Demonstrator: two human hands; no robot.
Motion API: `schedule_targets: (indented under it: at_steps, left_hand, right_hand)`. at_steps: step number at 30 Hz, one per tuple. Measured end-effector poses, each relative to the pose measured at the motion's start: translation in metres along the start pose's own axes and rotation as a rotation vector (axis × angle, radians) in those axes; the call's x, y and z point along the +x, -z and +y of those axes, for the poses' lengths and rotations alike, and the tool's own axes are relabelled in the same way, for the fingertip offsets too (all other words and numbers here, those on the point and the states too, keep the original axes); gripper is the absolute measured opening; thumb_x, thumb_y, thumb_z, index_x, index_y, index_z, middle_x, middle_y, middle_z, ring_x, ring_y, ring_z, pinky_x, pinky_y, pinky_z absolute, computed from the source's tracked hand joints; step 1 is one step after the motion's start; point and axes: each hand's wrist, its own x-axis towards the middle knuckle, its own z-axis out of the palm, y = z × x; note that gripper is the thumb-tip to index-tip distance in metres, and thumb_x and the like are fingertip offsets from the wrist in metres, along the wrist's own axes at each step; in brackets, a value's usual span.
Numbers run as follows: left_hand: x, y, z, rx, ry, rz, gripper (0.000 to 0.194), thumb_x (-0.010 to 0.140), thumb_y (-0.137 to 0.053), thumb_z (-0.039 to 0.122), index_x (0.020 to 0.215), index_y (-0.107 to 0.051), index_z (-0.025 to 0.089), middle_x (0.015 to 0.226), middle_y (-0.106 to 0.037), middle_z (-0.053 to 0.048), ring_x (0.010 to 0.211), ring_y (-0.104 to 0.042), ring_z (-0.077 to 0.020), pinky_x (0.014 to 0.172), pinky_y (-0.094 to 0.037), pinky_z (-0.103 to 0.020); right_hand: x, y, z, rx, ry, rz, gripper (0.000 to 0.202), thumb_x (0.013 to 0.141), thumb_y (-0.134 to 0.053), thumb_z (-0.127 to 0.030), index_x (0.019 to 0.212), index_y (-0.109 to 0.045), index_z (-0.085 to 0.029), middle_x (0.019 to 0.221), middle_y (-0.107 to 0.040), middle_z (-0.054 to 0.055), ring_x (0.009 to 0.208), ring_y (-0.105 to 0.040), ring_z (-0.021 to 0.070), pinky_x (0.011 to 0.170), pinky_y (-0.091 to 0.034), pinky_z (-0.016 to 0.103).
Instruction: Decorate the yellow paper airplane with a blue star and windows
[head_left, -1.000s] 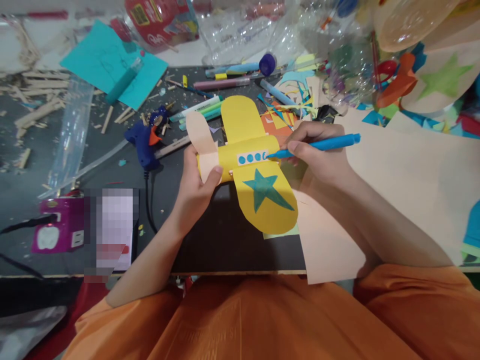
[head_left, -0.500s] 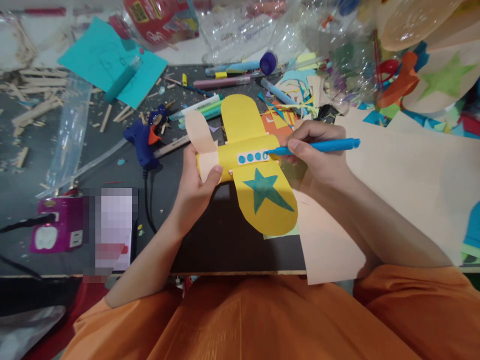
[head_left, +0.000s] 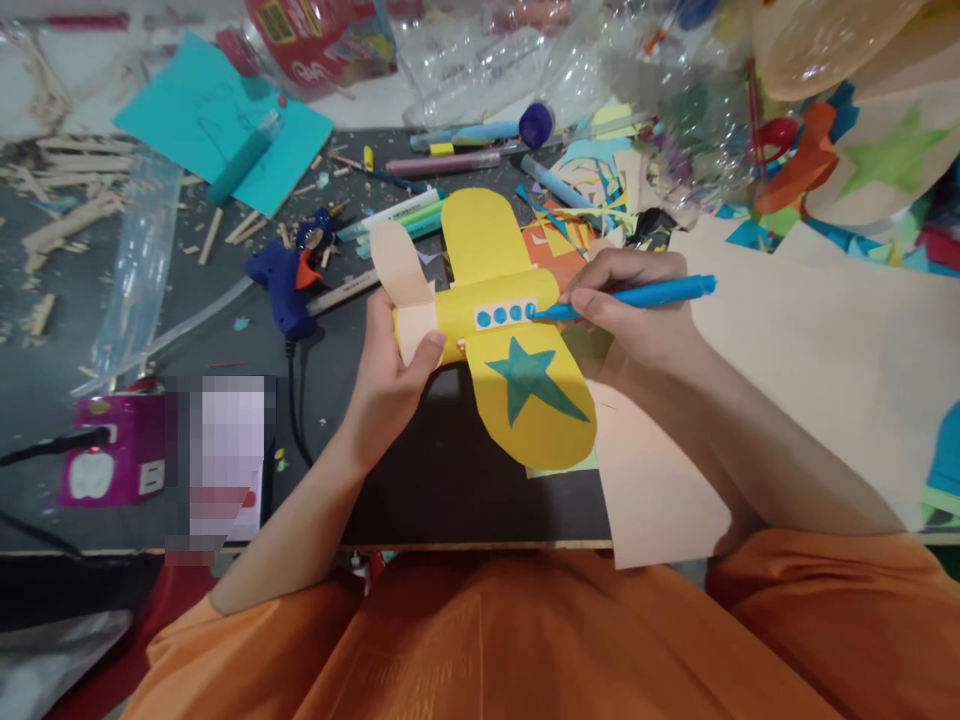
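Note:
A yellow paper airplane model (head_left: 491, 293) with rounded wings is held above the dark table. My left hand (head_left: 401, 350) is closed around its tail end, where a pale paper fin (head_left: 399, 262) sticks out. In my right hand (head_left: 630, 300) is a blue marker (head_left: 664, 291), gripped like a pen. Its tip touches the right end of a white strip (head_left: 491, 318) on the body, at the last of several blue dots in a row. A teal star (head_left: 527, 378) decorates the nearer wing.
To the left lie a blue glue gun (head_left: 289, 285), a purple power box (head_left: 112, 450) and a pixelated phone (head_left: 232, 450). Pale paper sheets (head_left: 810, 350) spread under my right arm. Markers, paper scraps, wood sticks and plastic bottles (head_left: 322, 45) crowd the back.
The rightmost dot shows more blue filling than before. My right hand and the marker have shifted very slightly; my left hand and the airplane stay in place.

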Motion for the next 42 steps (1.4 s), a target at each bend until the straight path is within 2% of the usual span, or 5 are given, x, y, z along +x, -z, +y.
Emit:
schedule_targets:
  at_steps: [8, 19, 26, 32, 42]
  left_hand:
    - [0.0003, 0.0005, 0.0028, -0.016, 0.031, -0.018, 0.057, 0.093, -0.056, 0.066, 0.13, -0.047, 0.024, 0.121, -0.062, -0.012, 0.113, -0.064, -0.0323, 0.098, -0.057, -0.051]
    - [-0.0002, -0.0003, 0.0034, -0.058, 0.052, -0.019, 0.05, 0.091, -0.06, 0.054, 0.13, -0.05, 0.023, 0.121, -0.064, -0.011, 0.109, -0.065, -0.0317, 0.097, -0.058, -0.049]
    - [0.0008, -0.0022, 0.0013, -0.125, 0.043, 0.014, 0.05, 0.089, -0.064, 0.05, 0.128, -0.052, 0.02, 0.118, -0.064, -0.011, 0.107, -0.065, -0.0305, 0.097, -0.056, -0.046]
    - [0.0006, -0.0025, 0.0001, -0.168, 0.045, 0.026, 0.051, 0.088, -0.066, 0.052, 0.126, -0.054, 0.02, 0.116, -0.065, -0.011, 0.101, -0.065, -0.0287, 0.092, -0.056, -0.043]
    - [-0.0002, -0.003, -0.0006, -0.209, 0.04, 0.056, 0.047, 0.086, -0.07, 0.047, 0.122, -0.058, 0.02, 0.113, -0.064, -0.009, 0.102, -0.064, -0.0289, 0.097, -0.055, -0.044]
  right_hand:
    - [0.0012, -0.0042, -0.0023, 0.12, 0.033, 0.081, 0.025, 0.077, -0.077, -0.028, 0.057, -0.062, -0.023, 0.053, -0.061, -0.003, 0.044, -0.049, 0.0104, 0.046, -0.042, 0.028]
    - [-0.0002, -0.0042, 0.001, 0.127, 0.048, 0.065, 0.03, 0.082, -0.08, -0.033, 0.061, -0.062, -0.023, 0.055, -0.061, -0.002, 0.045, -0.051, 0.0108, 0.047, -0.045, 0.03]
    - [-0.0004, -0.0033, 0.0002, 0.092, -0.029, 0.043, 0.036, 0.082, -0.08, -0.044, 0.06, -0.059, -0.024, 0.056, -0.058, -0.001, 0.049, -0.053, 0.013, 0.049, -0.048, 0.032]
    - [-0.0014, -0.0062, -0.0015, 0.134, 0.011, 0.075, 0.027, 0.082, -0.078, -0.031, 0.062, -0.062, -0.023, 0.056, -0.061, -0.003, 0.046, -0.051, 0.0103, 0.047, -0.044, 0.028]
    - [-0.0005, -0.0024, 0.0004, 0.039, -0.006, 0.022, 0.034, 0.085, -0.077, -0.044, 0.062, -0.061, -0.024, 0.057, -0.059, -0.001, 0.05, -0.054, 0.0139, 0.049, -0.048, 0.031]
